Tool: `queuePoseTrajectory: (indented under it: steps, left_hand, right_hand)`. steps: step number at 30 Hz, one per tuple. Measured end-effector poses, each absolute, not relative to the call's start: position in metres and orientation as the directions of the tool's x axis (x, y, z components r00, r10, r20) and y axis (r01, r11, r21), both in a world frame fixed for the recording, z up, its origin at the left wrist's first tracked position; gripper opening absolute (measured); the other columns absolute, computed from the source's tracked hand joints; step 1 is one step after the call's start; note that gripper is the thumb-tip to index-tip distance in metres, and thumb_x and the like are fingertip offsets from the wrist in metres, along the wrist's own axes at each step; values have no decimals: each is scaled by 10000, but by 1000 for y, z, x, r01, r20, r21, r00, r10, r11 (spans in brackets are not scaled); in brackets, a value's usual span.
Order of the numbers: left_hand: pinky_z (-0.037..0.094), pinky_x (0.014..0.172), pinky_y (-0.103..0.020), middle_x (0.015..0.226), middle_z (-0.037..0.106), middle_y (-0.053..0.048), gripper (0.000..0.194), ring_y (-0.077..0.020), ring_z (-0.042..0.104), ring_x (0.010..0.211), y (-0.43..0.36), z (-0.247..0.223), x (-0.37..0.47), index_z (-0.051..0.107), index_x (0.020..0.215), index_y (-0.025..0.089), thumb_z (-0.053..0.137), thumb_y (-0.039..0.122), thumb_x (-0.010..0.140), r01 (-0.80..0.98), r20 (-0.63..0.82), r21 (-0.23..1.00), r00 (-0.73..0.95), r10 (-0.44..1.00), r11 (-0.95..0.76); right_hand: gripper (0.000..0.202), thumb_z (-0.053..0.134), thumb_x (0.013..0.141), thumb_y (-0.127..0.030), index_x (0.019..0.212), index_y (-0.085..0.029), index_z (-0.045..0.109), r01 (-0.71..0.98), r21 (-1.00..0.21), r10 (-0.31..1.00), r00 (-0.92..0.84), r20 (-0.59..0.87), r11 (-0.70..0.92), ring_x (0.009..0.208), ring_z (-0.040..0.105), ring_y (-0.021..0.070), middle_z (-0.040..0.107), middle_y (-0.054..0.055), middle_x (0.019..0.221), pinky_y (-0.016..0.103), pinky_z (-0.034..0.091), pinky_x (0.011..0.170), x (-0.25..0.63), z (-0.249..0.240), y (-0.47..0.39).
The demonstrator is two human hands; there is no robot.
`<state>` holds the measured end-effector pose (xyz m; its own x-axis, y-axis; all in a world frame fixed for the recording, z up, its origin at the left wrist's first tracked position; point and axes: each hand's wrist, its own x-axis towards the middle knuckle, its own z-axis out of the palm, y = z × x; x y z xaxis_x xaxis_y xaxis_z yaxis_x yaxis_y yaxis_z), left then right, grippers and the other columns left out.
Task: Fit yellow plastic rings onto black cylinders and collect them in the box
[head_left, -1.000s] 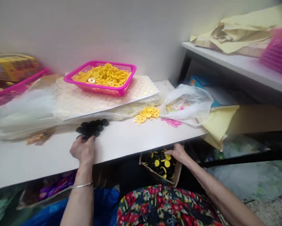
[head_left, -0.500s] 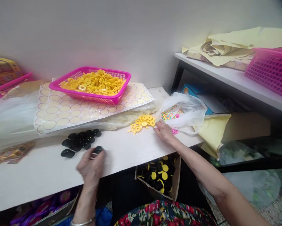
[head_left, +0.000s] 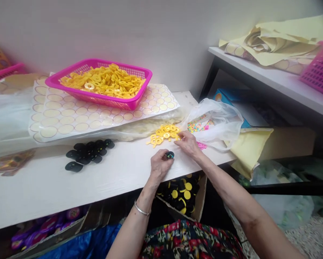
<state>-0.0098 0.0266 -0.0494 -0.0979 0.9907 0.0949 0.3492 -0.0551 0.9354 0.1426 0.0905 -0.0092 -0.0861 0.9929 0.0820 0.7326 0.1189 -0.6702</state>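
My left hand [head_left: 159, 164] is closed around a small black cup [head_left: 170, 155] whose open mouth faces up; bits of colour show inside it. Just right of it, my right hand [head_left: 188, 144] has its fingertips pinched at the right edge of a small heap of yellow plastic ring pieces [head_left: 165, 135]. Whatever is between those fingertips is too small to make out. Behind the right hand lies a clear plastic bag [head_left: 223, 124] with small coloured beads [head_left: 197, 125] in its mouth. A group of black cups [head_left: 88, 153] sits on the white table [head_left: 123, 169] to the left.
A pink basket [head_left: 131, 104] full of yellow ring pieces stands on printed sheets [head_left: 67, 120] at the back. Below the table edge, a cardboard box [head_left: 201, 198] holds black cups with yellow lids. A raised shelf [head_left: 258, 72] with paper and another pink basket [head_left: 319, 70] is at right.
My left hand has moved right with the black cup, from beside the group of black cups to just beside my right hand. My right hand stays by the yellow heap.
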Motion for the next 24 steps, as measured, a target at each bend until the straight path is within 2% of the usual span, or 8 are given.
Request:
queuePoseTrajectory:
  steps: [3, 6, 8, 10, 13, 16, 19, 24]
  left_hand:
    - [407, 574, -219, 655, 537, 40, 291, -90, 461, 567, 26, -53, -12, 647, 854, 178, 688, 219, 569, 324, 75, 945, -105, 992, -37]
    - [418, 588, -220, 678, 546, 37, 370, -93, 476, 586, 25, -57, -14, 646, 923, 176, 713, 246, 565, 346, 95, 936, -90, 991, -58]
    - [425, 598, -221, 712, 570, 28, 345, -96, 491, 605, 25, -59, -14, 649, 918, 182, 704, 245, 583, 375, 114, 924, -67, 991, -81]
    - [430, 605, -222, 735, 591, 23, 299, -100, 504, 616, 26, -59, -14, 653, 893, 188, 689, 234, 600, 399, 123, 912, -46, 991, -95]
    - [434, 605, -222, 722, 596, 27, 282, -104, 510, 613, 27, -59, -14, 657, 871, 196, 683, 217, 591, 423, 126, 901, -39, 991, -97]
    - [433, 597, -222, 730, 602, 28, 299, -105, 507, 606, 27, -59, -13, 657, 875, 199, 681, 216, 578, 435, 127, 896, -51, 991, -92]
    - [432, 590, -223, 719, 600, 29, 303, -107, 507, 603, 27, -59, -13, 655, 878, 198, 676, 225, 577, 437, 122, 896, -70, 990, -80]
    - [433, 593, -223, 700, 588, 32, 281, -103, 500, 594, 26, -57, -14, 657, 865, 197, 667, 218, 585, 452, 124, 888, -62, 990, -83]
  right_hand:
    - [190, 589, 709, -280, 851, -155, 584, 715, -692, 995, -81, 60, 100, 784, 508, 163, 538, 27, 838, 275, 397, 716, 152, -11, 61]
    - [173, 592, 726, -296, 831, -158, 587, 830, -554, 995, -101, -23, 71, 761, 508, 172, 527, 41, 849, 279, 382, 671, 155, -15, 31]
    - [168, 578, 754, -311, 837, -166, 587, 864, -494, 988, -146, -55, 101, 743, 514, 168, 526, 48, 880, 276, 380, 649, 156, -18, 19]
    - [146, 556, 783, -296, 841, -167, 590, 858, -501, 989, -145, -28, 112, 749, 523, 165, 533, 49, 879, 272, 391, 663, 159, -21, 16]
    - [119, 503, 808, -207, 845, -161, 607, 839, -542, 998, -2, 62, 36, 787, 535, 166, 552, 52, 854, 267, 405, 710, 168, -27, 25]
    - [166, 465, 808, -144, 824, -173, 627, 856, -517, 996, 36, 87, 15, 824, 544, 169, 572, 52, 871, 265, 404, 713, 174, -30, 41]
    - [199, 449, 814, -136, 847, -190, 638, 901, -431, 998, -30, 54, 51, 854, 548, 169, 579, 51, 921, 258, 393, 682, 171, -31, 53]
    - [247, 423, 850, -187, 1000, -215, 616, 965, -261, 999, 23, 25, -15, 838, 548, 175, 560, 60, 944, 258, 349, 588, 167, -36, 61]
